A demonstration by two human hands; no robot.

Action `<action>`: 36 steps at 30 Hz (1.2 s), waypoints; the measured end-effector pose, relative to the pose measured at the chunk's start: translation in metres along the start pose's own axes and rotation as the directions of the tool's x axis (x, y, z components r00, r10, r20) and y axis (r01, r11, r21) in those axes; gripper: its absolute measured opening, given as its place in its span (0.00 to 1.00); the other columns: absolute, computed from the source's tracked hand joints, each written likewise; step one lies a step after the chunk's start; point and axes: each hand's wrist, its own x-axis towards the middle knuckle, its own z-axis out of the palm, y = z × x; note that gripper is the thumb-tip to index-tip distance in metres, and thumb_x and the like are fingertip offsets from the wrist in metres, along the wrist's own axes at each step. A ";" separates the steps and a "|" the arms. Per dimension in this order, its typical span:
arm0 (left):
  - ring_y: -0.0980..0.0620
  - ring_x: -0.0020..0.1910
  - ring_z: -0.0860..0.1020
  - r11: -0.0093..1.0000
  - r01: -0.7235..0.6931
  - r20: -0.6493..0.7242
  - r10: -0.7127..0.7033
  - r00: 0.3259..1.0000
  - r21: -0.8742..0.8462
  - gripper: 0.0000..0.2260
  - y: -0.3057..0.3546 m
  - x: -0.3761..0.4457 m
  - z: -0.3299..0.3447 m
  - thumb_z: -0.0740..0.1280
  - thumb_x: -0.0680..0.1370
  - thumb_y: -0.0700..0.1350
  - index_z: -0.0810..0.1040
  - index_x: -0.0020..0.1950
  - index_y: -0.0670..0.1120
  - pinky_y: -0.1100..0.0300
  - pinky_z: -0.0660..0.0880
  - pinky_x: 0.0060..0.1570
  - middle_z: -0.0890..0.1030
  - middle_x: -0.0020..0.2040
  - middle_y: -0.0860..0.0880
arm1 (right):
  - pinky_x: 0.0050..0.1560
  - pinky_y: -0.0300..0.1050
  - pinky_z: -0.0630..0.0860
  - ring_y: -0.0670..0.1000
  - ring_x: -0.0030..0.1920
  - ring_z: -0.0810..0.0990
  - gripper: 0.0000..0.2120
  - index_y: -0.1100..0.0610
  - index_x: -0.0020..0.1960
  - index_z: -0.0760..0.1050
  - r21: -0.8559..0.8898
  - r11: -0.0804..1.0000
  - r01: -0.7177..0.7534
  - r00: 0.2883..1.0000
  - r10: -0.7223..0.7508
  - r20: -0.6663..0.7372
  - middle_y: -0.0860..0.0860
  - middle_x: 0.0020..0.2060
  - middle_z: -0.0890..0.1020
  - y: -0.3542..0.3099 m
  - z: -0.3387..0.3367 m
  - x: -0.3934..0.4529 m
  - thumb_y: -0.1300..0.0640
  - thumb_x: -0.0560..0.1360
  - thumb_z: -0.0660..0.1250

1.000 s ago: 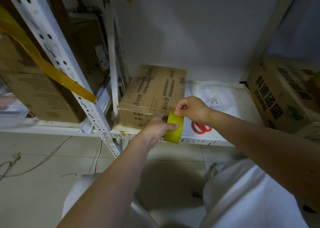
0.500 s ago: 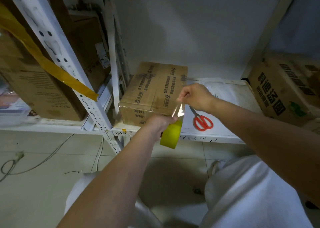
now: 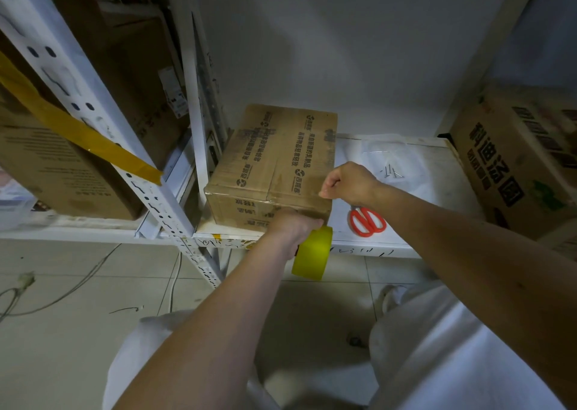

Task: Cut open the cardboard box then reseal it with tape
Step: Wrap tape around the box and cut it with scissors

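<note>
White shelf (image 3: 359,247), right hand (image 3: 349,183) fingers pinching tape higher over box (image 3: 274,163), left hand (image 3: 292,225) gripping roll (image 3: 312,253)

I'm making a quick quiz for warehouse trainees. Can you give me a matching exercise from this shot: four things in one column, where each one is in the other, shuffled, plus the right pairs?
Things:
1. tape roll
2. scissors
3. cardboard box
4. right hand

Places:
A. lying flat on the white shelf, right of the box
B. held in the left hand, in front of the shelf edge
C. at the box's near right top edge
D. standing on the shelf beside the upright post

Pairs: 1-B, 2-A, 3-D, 4-C
</note>
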 end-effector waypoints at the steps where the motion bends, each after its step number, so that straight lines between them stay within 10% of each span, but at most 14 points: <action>1: 0.43 0.59 0.78 1.000 -0.002 -0.003 0.002 1.000 -0.002 0.12 0.000 0.001 0.000 0.72 0.75 0.44 0.77 0.56 0.44 0.47 0.74 0.63 0.81 0.58 0.43 | 0.54 0.46 0.76 0.50 0.48 0.80 0.03 0.53 0.40 0.81 -0.005 1.000 0.007 1.000 -0.007 -0.007 0.46 0.39 0.81 0.001 0.001 0.002 0.57 0.71 0.74; 12: 0.42 0.59 0.78 0.999 0.030 -0.012 -0.031 0.999 -0.025 0.14 -0.001 0.007 0.001 0.72 0.75 0.45 0.76 0.58 0.44 0.45 0.74 0.62 0.80 0.57 0.43 | 0.52 0.47 0.76 0.49 0.48 0.79 0.03 0.50 0.40 0.81 -0.088 0.996 0.018 0.997 -0.025 -0.074 0.45 0.42 0.81 0.006 0.012 0.009 0.54 0.70 0.74; 20: 0.42 0.56 0.79 0.998 0.049 -0.023 -0.049 0.999 -0.033 0.08 0.001 0.007 0.001 0.73 0.73 0.44 0.75 0.42 0.48 0.45 0.76 0.60 0.81 0.54 0.43 | 0.51 0.46 0.75 0.50 0.50 0.78 0.05 0.50 0.42 0.79 -0.185 0.983 0.009 0.988 -0.037 -0.150 0.48 0.45 0.80 0.005 0.016 0.003 0.54 0.70 0.74; 25: 0.43 0.58 0.78 1.000 0.025 -0.040 -0.025 0.999 -0.007 0.09 0.001 0.005 0.002 0.74 0.73 0.44 0.74 0.45 0.49 0.45 0.74 0.62 0.80 0.57 0.44 | 0.57 0.51 0.75 0.54 0.57 0.74 0.35 0.58 0.63 0.66 -0.010 0.982 -0.190 0.970 0.186 -0.157 0.55 0.59 0.71 0.016 0.009 0.008 0.47 0.65 0.78; 32: 0.38 0.60 0.78 0.999 0.019 -0.034 -0.021 0.999 -0.044 0.19 -0.002 0.007 -0.003 0.72 0.73 0.39 0.75 0.62 0.37 0.45 0.76 0.60 0.79 0.61 0.37 | 0.56 0.49 0.78 0.53 0.58 0.76 0.41 0.58 0.64 0.68 0.273 0.919 -0.285 0.957 0.291 0.019 0.53 0.59 0.75 0.005 0.028 0.018 0.43 0.59 0.81; 36: 0.43 0.54 0.78 0.998 0.014 0.016 -0.013 1.000 -0.064 0.19 0.000 0.006 -0.005 0.71 0.74 0.38 0.74 0.64 0.36 0.48 0.75 0.61 0.78 0.63 0.37 | 0.27 0.36 0.72 0.47 0.35 0.75 0.23 0.58 0.53 0.75 0.417 0.841 -0.345 0.939 0.312 0.147 0.52 0.42 0.80 0.009 0.024 0.019 0.51 0.65 0.79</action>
